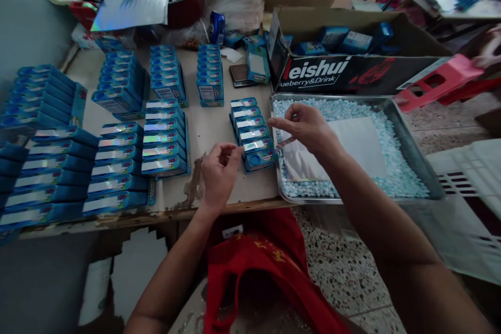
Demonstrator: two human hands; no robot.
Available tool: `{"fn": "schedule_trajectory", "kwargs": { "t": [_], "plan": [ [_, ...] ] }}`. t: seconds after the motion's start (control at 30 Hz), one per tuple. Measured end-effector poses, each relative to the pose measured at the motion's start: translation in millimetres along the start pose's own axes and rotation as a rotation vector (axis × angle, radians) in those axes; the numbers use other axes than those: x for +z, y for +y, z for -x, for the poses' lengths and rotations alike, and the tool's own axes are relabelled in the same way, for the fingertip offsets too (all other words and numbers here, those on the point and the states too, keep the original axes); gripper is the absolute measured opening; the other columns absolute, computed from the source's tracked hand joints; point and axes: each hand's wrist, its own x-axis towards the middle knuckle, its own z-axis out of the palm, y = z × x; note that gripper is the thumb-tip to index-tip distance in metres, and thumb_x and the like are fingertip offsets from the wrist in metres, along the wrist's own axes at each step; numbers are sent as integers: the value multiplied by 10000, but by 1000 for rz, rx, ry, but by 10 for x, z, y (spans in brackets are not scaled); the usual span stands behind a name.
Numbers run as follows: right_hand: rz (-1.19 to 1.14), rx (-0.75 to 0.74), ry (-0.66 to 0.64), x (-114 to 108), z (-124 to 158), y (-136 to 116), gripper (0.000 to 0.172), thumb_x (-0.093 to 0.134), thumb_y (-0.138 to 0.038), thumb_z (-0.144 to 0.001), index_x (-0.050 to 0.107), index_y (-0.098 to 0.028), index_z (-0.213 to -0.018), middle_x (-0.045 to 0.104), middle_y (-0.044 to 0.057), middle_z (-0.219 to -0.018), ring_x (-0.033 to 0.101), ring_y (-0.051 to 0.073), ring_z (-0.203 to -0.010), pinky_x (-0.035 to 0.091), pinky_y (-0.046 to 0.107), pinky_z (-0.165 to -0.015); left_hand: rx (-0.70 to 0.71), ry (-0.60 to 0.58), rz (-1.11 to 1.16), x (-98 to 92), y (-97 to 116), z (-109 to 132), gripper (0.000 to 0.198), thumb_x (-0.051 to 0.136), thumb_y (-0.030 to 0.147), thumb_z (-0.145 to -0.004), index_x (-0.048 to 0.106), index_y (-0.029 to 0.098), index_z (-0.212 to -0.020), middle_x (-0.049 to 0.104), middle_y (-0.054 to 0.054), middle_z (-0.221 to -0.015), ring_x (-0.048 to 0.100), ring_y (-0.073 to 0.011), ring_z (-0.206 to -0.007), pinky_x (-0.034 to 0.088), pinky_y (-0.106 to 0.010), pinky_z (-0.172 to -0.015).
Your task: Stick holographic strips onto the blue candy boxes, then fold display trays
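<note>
A short row of blue caramel boxes (252,133) stands between my hands, with pale shiny strips across the tops of most of them. The nearest box has a bare top with a round mark. My left hand (219,175) is closed beside that box, thumb and fingertips together at its left edge; anything pinched there is too small to make out. Over the tray's left edge, my right hand (307,128) has curled fingers, and a thin shiny strip (285,143) hangs from them. A silvery sheet (352,148) lies under that hand on pale blue pellets.
Several more rows of blue boxes (164,138) fill the table's left side. The metal tray (420,167) holds the pellets. Behind it stands a printed carton (360,75) with blue packs inside. A red pot (191,5) and a pink stool (442,81) are farther off.
</note>
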Motion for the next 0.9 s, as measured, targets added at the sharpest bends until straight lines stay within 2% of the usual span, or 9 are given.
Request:
{"fn": "schedule_trajectory", "kwargs": {
  "t": [0.13,0.2,0.27,0.4,0.5,0.57,0.67,0.77,0.9],
  "plan": [
    [-12,-48,12,120,89,-149,531,880,-599,-641,491,-242,-697,386,-68,-580,437,109,-541,399,262,-455,-15,-245,115,202,275,169,559,871,491,-665,704,195,-1110,689,7,-825,525,-77,-527,453,-222,-510],
    [-12,-61,15,150,119,-174,509,882,-578,-652,508,-239,-713,393,-67,-584,444,112,-564,386,258,-474,-50,-289,157,286,312,185,454,872,483,-665,730,182,-974,676,9,-752,512,-78,-516,434,-223,-500],
    [-16,-66,19,145,154,-170,487,870,-561,-681,513,-232,-708,414,-61,-589,443,111,-583,361,257,-493,-84,-324,210,298,308,177,335,819,484,-736,714,176,-813,619,21,-630,499,-83,-499,399,-219,-483],
    [-121,-24,-64,62,258,-128,459,790,-598,-755,530,-222,-717,486,-46,-601,439,99,-570,341,267,-519,-82,-391,271,100,287,135,267,781,446,-784,691,195,-783,579,41,-572,494,-84,-492,385,-211,-481],
    [-238,39,-206,4,326,-73,479,892,-513,-620,557,-232,-816,587,-40,-663,534,118,-611,422,279,-579,-38,-457,209,-108,281,65,266,775,441,-787,669,198,-766,619,29,-627,512,-83,-503,402,-212,-490],
    [-264,75,-246,8,347,-19,528,929,-433,-528,557,-237,-847,627,-36,-693,589,139,-653,473,300,-632,-52,-506,178,-208,276,-1,273,765,441,-790,652,196,-755,633,18,-652,511,-82,-499,397,-214,-484],
    [-226,81,-189,91,356,70,501,905,-398,-520,539,-238,-823,615,-42,-683,597,145,-658,491,315,-662,-122,-512,158,-271,259,-98,273,757,433,-769,627,196,-727,598,18,-620,482,-84,-485,365,-213,-465],
    [-117,30,-105,200,374,135,422,853,-370,-570,538,-238,-819,583,-58,-655,557,134,-625,453,301,-624,-192,-506,119,-268,225,-161,262,752,414,-730,611,198,-682,545,25,-571,449,-87,-473,330,-213,-449],
    [22,13,-92,263,407,161,337,796,-311,-612,556,-229,-834,604,-54,-645,555,142,-621,421,300,-614,-226,-522,100,-265,147,-180,236,733,400,-722,619,199,-676,545,24,-562,431,-86,-464,317,-212,-444]
  ]
}}
